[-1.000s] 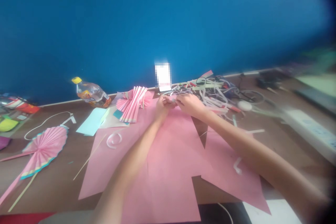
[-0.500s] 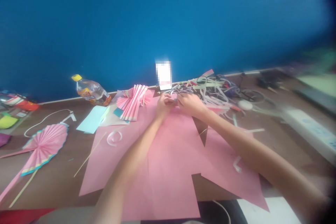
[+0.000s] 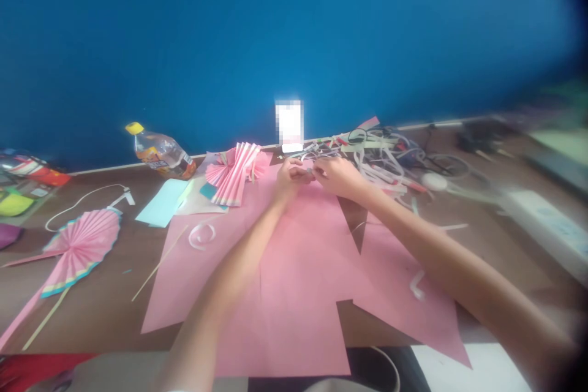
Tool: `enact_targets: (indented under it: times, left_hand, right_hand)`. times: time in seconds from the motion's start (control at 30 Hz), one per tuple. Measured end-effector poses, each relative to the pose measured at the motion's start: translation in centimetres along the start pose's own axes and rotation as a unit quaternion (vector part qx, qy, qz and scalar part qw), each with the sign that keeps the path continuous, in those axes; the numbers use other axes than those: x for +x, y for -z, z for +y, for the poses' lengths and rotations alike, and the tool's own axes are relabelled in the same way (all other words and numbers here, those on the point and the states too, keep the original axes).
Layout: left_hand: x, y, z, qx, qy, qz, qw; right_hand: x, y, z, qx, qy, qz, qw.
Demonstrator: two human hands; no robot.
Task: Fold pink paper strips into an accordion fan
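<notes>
My left hand [image 3: 293, 177] and my right hand [image 3: 334, 174] meet over the far part of a pink paper sheet [image 3: 298, 269]. Fingers on both hands are pinched together, and a tiny greyish piece shows between the fingertips; it is too small to name. Just left of my left hand lies a pleated pink paper fan [image 3: 236, 174]. Behind my right hand is a heap of paper strips [image 3: 372, 153]. A bright white upright object [image 3: 289, 125], blurred out, stands by the wall beyond my hands.
A bottle with a yellow cap [image 3: 163, 153] leans at the back left, near light-blue paper [image 3: 162, 202]. Another pleated fan [image 3: 85, 245] with a thin stick lies at the left. A curled white strip [image 3: 202, 236] rests on the pink paper. A white power strip [image 3: 549, 226] is at the right.
The view has shifted slightly, so things on the table sit a little higher. My hands stay together at the same place, with the right fingers moved slightly.
</notes>
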State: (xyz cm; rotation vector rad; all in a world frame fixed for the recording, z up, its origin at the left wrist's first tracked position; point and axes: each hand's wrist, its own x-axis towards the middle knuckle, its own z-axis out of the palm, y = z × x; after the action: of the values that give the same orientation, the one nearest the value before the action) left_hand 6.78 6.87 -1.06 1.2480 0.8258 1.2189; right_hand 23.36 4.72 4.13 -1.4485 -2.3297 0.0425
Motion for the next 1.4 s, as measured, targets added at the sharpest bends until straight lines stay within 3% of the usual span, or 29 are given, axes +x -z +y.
enact_targets:
  times: [0.6, 1.07, 1.4]
  left_hand:
    - [0.0, 0.0, 0.0, 0.009, 0.006, -0.013, 1.000]
    - [0.1, 0.0, -0.2, 0.037, 0.014, -0.008, 0.999]
    - [0.0, -0.2, 0.0, 0.021, 0.016, -0.011, 1.000]
  right_hand:
    - [-0.1, -0.4, 0.4, 0.023, 0.027, 0.017, 0.999]
    - [-0.2, -0.9, 0.3, -0.087, 0.045, -0.018, 0.995]
    - [-0.1, -1.0, 1.0, -0.108, 0.070, -0.044, 0.991]
